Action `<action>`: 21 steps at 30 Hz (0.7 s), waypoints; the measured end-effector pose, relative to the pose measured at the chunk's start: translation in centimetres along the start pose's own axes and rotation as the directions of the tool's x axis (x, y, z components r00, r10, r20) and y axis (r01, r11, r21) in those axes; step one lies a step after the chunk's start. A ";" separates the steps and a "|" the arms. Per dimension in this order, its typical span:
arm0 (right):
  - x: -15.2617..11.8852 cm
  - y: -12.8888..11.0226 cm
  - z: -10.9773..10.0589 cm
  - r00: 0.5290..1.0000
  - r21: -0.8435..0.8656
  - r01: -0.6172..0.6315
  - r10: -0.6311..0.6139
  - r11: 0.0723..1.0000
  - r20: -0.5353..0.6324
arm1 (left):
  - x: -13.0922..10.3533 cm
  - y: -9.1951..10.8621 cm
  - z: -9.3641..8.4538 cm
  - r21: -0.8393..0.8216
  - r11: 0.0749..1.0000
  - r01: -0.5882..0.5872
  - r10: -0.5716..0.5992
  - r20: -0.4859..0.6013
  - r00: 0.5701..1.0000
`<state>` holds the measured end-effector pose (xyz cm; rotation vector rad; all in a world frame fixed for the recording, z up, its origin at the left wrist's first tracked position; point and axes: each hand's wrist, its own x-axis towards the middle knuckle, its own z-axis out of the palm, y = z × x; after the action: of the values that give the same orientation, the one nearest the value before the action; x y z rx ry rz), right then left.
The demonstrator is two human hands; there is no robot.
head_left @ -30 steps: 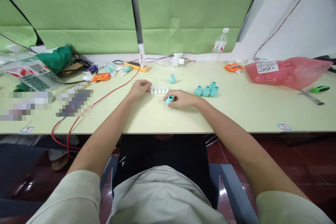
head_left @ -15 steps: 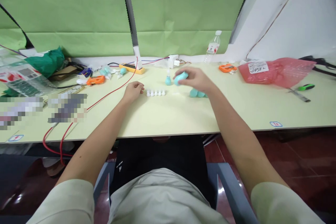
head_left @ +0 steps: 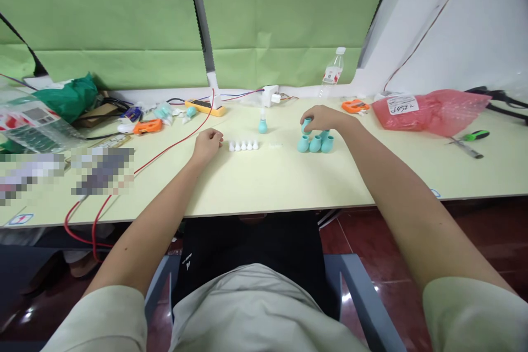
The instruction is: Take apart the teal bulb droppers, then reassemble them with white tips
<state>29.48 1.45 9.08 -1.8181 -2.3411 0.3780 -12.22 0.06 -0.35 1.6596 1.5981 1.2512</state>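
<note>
My right hand (head_left: 319,120) pinches a teal rubber bulb (head_left: 306,125) by its upper part, at the back left of a cluster of similar teal bulbs (head_left: 315,144). Those bulbs stand with their open necks up. My left hand (head_left: 208,144) rests on the table with its fingers curled in; nothing shows in them. Just right of it is a row of small white bulb-shaped pieces (head_left: 243,146). Small clear pieces (head_left: 276,146) lie between that row and the cluster. Farther back stands one teal bulb with a clear top (head_left: 263,126).
A yellow multimeter (head_left: 205,108), an orange tool (head_left: 148,126) and a red wire (head_left: 177,146) lie to the left. At the back right are a plastic bottle (head_left: 332,72), another orange tool (head_left: 355,106) and a pink bubble-wrap bag (head_left: 433,113). The table edge (head_left: 264,213) runs before me.
My right hand has moved right with the teal bulb, from above the middle of the table to the cluster. The bulb has turned from sideways to neck up. My left hand stays put.
</note>
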 end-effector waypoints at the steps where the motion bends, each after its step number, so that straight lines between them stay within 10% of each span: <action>1: 0.3 0.1 0.2 1.000 -0.021 0.001 -0.001 1.000 0.028 | 0.0 0.0 0.0 0.000 1.000 -0.001 0.001 0.001 1.000; 21: 0.0 0.2 -0.1 0.988 -0.003 -0.033 0.033 0.999 0.153 | -0.5 0.5 -0.3 -0.028 0.999 0.044 -0.043 0.016 0.999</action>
<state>29.72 1.54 9.11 -1.8928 -2.4120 0.5398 -12.18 -0.56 0.05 1.6051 1.5914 1.2307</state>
